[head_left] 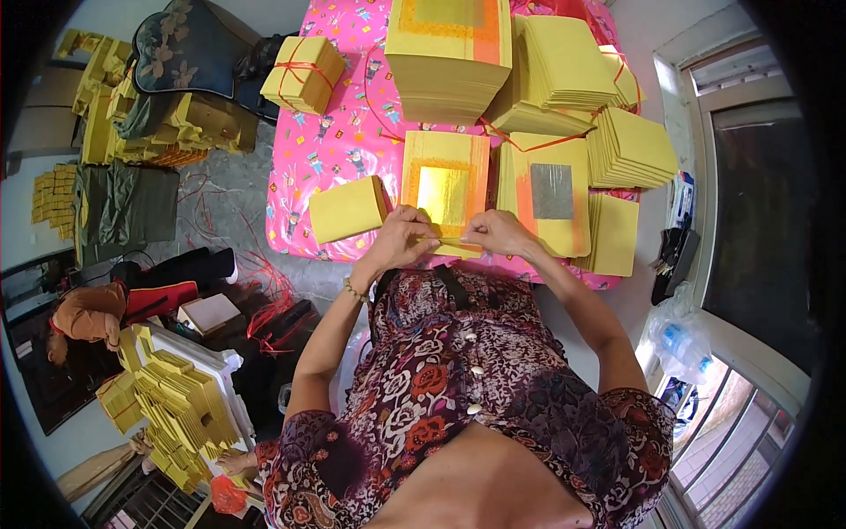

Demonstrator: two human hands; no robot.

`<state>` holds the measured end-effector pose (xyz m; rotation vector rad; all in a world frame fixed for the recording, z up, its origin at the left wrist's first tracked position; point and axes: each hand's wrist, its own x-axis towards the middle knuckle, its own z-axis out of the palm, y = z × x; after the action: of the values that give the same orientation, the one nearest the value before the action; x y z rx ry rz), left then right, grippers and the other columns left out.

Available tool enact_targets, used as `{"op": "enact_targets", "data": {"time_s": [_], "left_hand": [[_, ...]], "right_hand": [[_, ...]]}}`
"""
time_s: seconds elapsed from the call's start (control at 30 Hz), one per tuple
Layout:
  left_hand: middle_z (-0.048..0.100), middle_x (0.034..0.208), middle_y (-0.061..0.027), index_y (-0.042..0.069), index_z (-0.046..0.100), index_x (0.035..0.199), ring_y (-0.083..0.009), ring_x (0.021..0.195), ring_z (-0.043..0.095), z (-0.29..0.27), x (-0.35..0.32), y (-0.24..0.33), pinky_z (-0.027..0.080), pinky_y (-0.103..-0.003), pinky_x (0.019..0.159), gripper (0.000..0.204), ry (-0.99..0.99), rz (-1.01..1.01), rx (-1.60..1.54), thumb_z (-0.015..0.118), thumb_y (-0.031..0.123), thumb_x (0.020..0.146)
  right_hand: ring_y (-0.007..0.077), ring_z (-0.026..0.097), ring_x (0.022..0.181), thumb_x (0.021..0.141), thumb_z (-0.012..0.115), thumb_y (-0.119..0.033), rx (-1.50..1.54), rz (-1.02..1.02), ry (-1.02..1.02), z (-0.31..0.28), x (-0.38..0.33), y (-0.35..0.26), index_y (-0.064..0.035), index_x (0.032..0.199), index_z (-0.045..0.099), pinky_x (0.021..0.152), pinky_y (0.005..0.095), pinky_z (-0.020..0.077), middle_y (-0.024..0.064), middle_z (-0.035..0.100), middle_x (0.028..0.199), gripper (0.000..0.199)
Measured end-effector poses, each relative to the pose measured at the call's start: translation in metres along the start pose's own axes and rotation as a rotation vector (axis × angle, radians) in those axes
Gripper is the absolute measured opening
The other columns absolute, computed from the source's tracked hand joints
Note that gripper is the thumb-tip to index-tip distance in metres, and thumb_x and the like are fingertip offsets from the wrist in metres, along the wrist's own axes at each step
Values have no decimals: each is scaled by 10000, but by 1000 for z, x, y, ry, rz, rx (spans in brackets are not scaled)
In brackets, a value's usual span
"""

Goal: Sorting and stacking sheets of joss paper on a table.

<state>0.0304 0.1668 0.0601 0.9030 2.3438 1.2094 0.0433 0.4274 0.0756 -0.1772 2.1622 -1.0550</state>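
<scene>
A yellow joss paper sheet (443, 192) with a shiny gold square and orange edging lies in front of me on the pink patterned table cover (304, 167). At its near edge, my left hand (401, 238) pinches the folded-up paper with thumb and fingers. My right hand (496, 233) grips the same edge a short way to the right. Between the two hands runs a narrow folded strip. Whether more sheets lie under this one, I cannot tell. To the left sits a folded yellow paper packet (346, 210). Close by on the right, a stack with a silver square (552, 191) faces up.
A tall yellow paper stack (448, 84) stands beyond the sheet. Fanned stacks (568, 62) fill the far right, with red string across them. One tied bundle (302, 75) is at the far left. Another person's hand (234, 463) rests by yellow piles (181, 397) at lower left.
</scene>
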Motion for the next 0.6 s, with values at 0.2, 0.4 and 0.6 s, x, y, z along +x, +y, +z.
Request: {"op": "enact_targets", "data": {"time_s": [0.2, 0.4, 0.6], "left_hand": [[630, 943, -66, 72, 736, 863, -258, 970, 545, 1, 1, 3, 434, -383, 895, 183, 38, -23, -15, 770, 231, 781], [601, 1125, -77, 56, 645, 1148, -279, 1001, 554, -3, 5, 15, 452, -366, 902, 420, 59, 10, 199, 764, 182, 765], [583, 1216, -111, 48, 577, 1215, -291, 1056, 565, -12, 26, 18, 467, -384, 875, 483, -217, 2, 477, 737, 189, 782]], "right_hand": [[239, 655, 698, 895, 663, -262, -123, -181, 132, 9, -3, 4, -37, 889, 676, 605, 369, 495, 84, 658, 763, 226], [322, 611, 808, 924, 596, -203, -281, -411, 298, 11, -16, -12, -34, 915, 599, 679, 428, 490, 115, 582, 844, 169], [340, 605, 811, 935, 584, -210, -256, -399, 328, 0, -21, -29, -31, 930, 580, 706, 439, 485, 125, 570, 868, 178]]}}
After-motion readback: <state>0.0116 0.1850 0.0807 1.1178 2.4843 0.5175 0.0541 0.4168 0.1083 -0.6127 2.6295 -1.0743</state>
